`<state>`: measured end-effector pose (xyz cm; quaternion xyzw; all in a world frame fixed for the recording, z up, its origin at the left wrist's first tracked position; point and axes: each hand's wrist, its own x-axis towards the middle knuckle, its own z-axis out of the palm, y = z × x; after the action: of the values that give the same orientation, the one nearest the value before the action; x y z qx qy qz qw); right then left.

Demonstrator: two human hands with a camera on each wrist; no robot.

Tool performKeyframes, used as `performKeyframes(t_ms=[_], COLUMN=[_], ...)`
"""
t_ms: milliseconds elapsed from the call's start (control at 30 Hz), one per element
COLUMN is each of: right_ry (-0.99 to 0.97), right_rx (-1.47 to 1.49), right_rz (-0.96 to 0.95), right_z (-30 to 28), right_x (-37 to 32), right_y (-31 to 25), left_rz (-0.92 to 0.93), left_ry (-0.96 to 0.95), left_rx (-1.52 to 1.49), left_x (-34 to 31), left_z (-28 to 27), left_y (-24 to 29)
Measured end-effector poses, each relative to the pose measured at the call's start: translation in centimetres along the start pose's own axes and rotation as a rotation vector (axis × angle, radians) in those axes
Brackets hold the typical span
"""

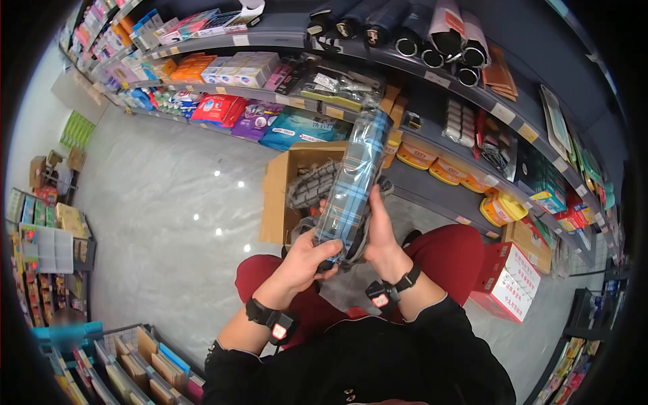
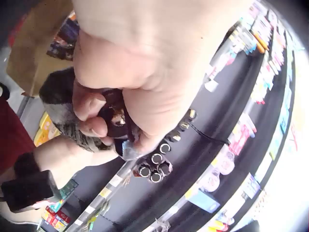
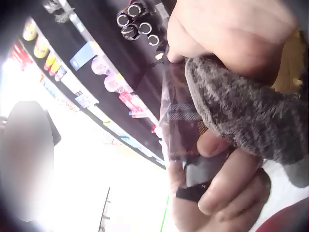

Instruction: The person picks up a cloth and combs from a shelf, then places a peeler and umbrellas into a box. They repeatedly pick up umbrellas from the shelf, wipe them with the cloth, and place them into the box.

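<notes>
In the head view, a blue plaid folding umbrella [image 1: 356,172] in clear plastic stands tilted in front of the lap. My left hand [image 1: 307,258] grips its lower end, thumb across the front. The left wrist view shows those fingers curled round the dark end piece [image 2: 116,116]. My right hand [image 1: 382,233] is at the umbrella's right side, its thumb pointing up along it. A fuzzy grey cloth [image 3: 236,104] is gripped in that hand and lies against the plastic. The right hand's fingers are mostly hidden behind cloth and umbrella.
An open cardboard box [image 1: 275,196] holding a grey checked bundle [image 1: 314,185] stands on the floor just ahead. Behind it run shelves, with more rolled umbrellas [image 1: 412,34] on an upper one and yellow tubs [image 1: 503,208] low down. A red and white carton [image 1: 509,280] sits right of the knees.
</notes>
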<state>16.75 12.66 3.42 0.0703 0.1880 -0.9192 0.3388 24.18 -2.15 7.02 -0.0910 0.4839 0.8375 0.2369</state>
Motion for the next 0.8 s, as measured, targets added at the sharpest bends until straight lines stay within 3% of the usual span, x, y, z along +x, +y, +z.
performKeyframes(t_ms=[67,100,167,200,233,300,333,367,433,467,500,533,567,633,700,767,800], right_ry=[0.164,0.155,0.166,0.114,0.059,0.074,0.074,0.073,0.073,0.024,-0.022,0.034,0.090,0.250,0.419,0.535,0.522], right_rx=[-0.173,-0.171,-0.554,-0.897,-1.119,-1.187,-1.432,-1.678,-1.826,-1.960,-2.095,-2.111,-2.126,-2.138,-2.025,-1.566,-1.149], right_rz=[-0.097,-0.089,-0.373,-0.591,-0.646,-0.878,-0.882,-0.881,-0.972,-0.972,-0.965,-1.056,-1.149,-1.076,-0.952,-0.615,-0.671], right_z=[0.2,0.1,-0.5,0.0,-0.4,0.5,1.5,2.4,2.5,2.8,3.0,2.9,2.5,1.4,-0.6,0.5,-0.8], right_x=[-0.2,-0.5,-1.1,-1.7,-1.9,-1.6,-1.9,-1.9,-0.8,-0.4,0.1,1.1,2.3,4.2,6.1,5.3,6.0], right_y=[1.0,2.1,4.8,5.3,5.7,6.4,5.6,4.6,2.8,1.4,-0.1,-1.6,-3.2,-7.2,-10.8,-13.1,-13.8], left_rz=[0.038,0.043,0.410,0.456,0.464,0.363,0.532,0.918,0.643,0.645,0.442,0.239,0.237,0.157,0.217,0.314,0.316], left_ry=[0.127,0.138,0.405,0.497,0.499,0.601,0.523,0.390,0.382,0.374,0.402,0.426,0.414,0.331,0.320,0.189,0.189], left_rx=[0.191,0.194,0.778,0.895,0.899,1.202,1.292,1.451,1.456,1.459,1.409,1.351,1.352,1.130,1.109,0.791,0.790], left_x=[-0.5,-0.2,0.9,0.9,0.9,0.8,1.0,1.4,0.4,0.0,-0.6,-1.1,-1.6,-2.5,-3.1,-3.2,-3.2], left_z=[0.3,-0.3,-1.7,-1.3,-1.2,-1.2,-1.9,-2.6,-2.5,-2.3,-1.5,-0.9,-0.8,-1.2,-1.7,-2.7,-2.8], left_y=[1.4,0.9,-0.9,-0.7,-0.5,-0.7,-1.3,-1.4,-1.8,-1.5,-0.9,-0.5,-0.3,0.0,-0.8,-1.8,-1.7])
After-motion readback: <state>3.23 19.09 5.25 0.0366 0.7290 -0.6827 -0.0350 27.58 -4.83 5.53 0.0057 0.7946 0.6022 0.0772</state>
